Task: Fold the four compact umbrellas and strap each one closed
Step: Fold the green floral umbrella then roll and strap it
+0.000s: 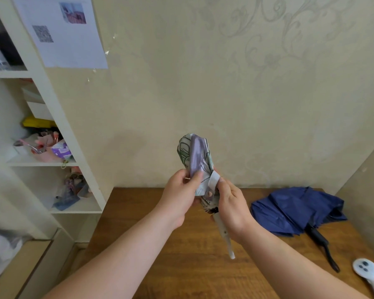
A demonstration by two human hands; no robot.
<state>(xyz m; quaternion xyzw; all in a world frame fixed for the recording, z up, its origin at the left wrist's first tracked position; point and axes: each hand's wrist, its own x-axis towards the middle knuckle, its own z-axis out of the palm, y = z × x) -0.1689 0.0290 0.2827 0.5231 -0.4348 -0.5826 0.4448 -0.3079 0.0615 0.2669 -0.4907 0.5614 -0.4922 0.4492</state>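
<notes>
— Why do we have the rolled pale floral fabric umbrella [195, 160] up in the air, above the brown wooden tabletop [181, 244], with its cream plastic handle [225, 236] pointing down toward us?

— Held that way, we judge, the folds stay bunched while the short white closing strap with its metal snap [213, 183] comes round. Our left hand [179, 197] has its grip clamped on the canopy, thumb and fingers pinching the pleats flat. Our right hand [231, 208] has its grip curled round the lower canopy by the handle, its thumb touching the strap.

— And the others?

— The dark blue fabric umbrella with a black handle [296, 210] lies loose and unstrapped on the tabletop to the right. A white handle with dark dots [369, 275] lies at the near right corner; its canopy is out of view.
</notes>
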